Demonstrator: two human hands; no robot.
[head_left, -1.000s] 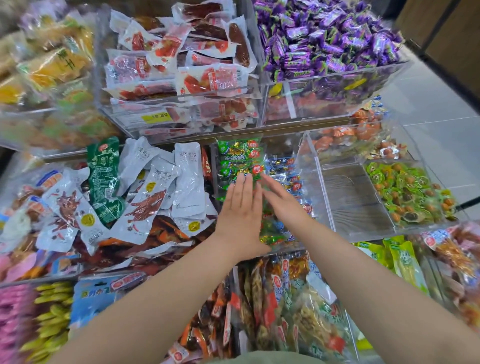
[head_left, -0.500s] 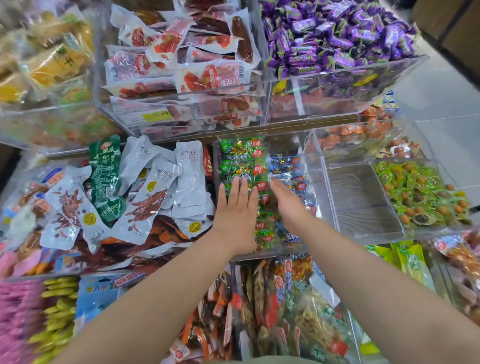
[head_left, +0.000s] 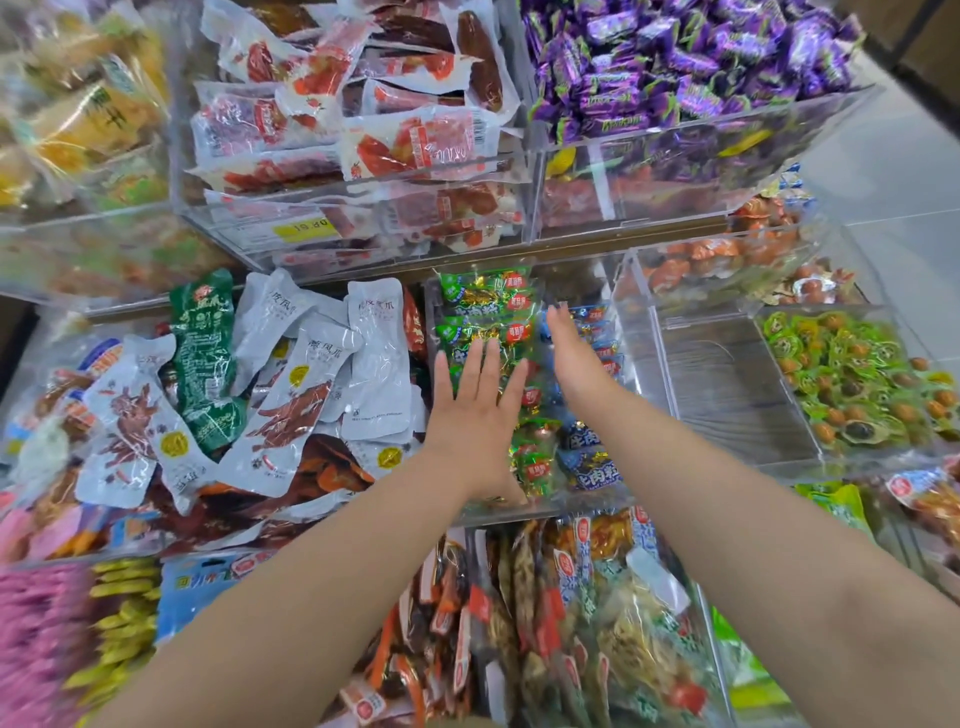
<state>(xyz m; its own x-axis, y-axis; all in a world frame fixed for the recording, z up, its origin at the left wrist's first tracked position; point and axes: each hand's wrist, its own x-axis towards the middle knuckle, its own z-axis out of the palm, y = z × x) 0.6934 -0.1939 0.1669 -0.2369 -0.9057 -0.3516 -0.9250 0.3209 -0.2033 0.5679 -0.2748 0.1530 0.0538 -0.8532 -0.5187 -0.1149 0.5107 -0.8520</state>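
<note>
Both of my hands reach into a clear plastic bin (head_left: 545, 506) in the middle row of a snack display. My left hand (head_left: 475, 415) lies flat, fingers straight and spread, on the column of green snack packets (head_left: 485, 306). My right hand (head_left: 571, 358) is held on edge with straight fingers between the green packets and the blue snack packets (head_left: 589, 460) beside them. Neither hand grips anything.
White and green pouches (head_left: 291, 374) fill the bin to the left. An empty clear bin (head_left: 727, 384) sits to the right, then green wrapped sweets (head_left: 852, 374). Above are red sausage packs (head_left: 374, 130) and purple candies (head_left: 691, 57). Mixed packets (head_left: 545, 623) lie below.
My hands have drawn apart. The left hand slid back toward me along the green packets, and the right hand moved right and forward to the seam beside the blue packets.
</note>
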